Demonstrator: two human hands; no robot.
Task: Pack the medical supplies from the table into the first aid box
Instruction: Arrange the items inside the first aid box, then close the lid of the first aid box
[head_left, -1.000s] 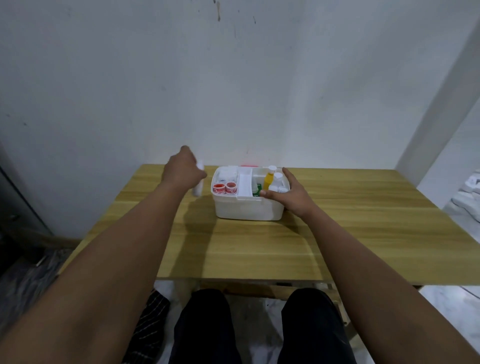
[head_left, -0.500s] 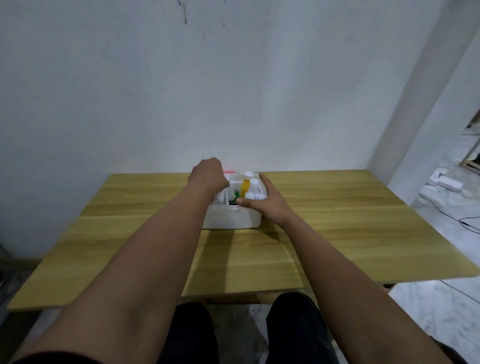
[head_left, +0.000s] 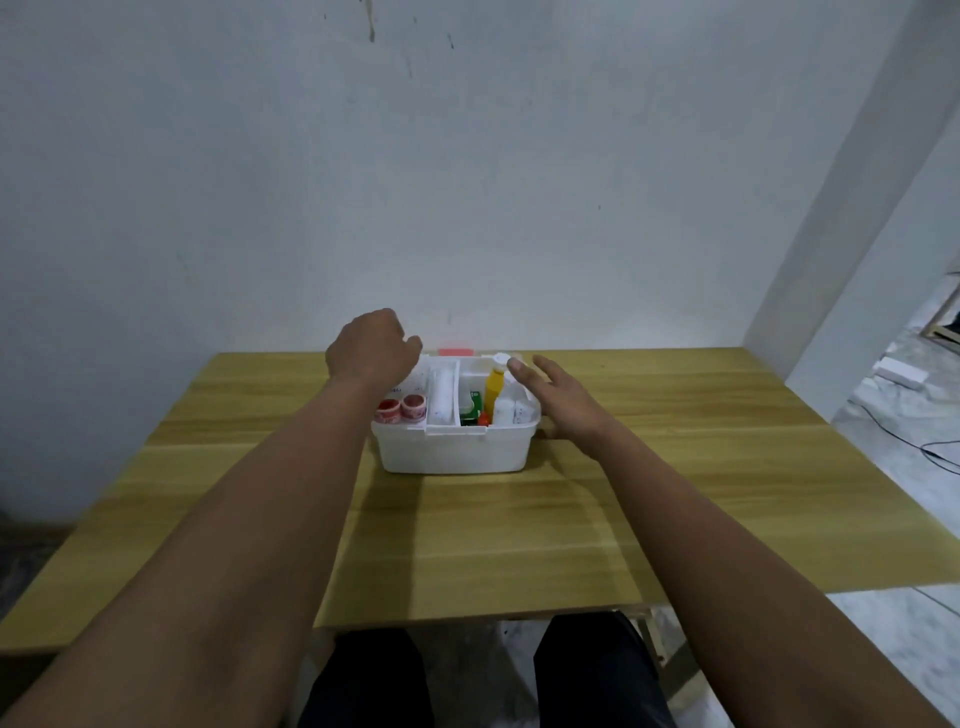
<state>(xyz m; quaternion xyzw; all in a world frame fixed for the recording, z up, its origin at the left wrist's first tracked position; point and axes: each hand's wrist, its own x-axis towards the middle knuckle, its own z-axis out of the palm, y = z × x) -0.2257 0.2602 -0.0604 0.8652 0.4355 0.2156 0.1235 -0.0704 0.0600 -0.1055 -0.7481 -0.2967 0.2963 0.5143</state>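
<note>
White first aid box (head_left: 452, 447) is seen on the wooden table (head_left: 649, 467), packed with red tape rolls (head_left: 401, 408) and a yellow bottle (head_left: 494, 383). Left hand (head_left: 371, 349) is curled above its left side, contents unclear. Right hand (head_left: 558, 397) is spread flat, empty, beside the right wall.

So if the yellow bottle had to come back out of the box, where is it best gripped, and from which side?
Probably by its white cap and neck, from straight above. The yellow bottle stands upright in the right compartment of the box, its lower body hemmed in by a white bottle and the box walls. Only the top stands clear, beside the right hand.
</note>
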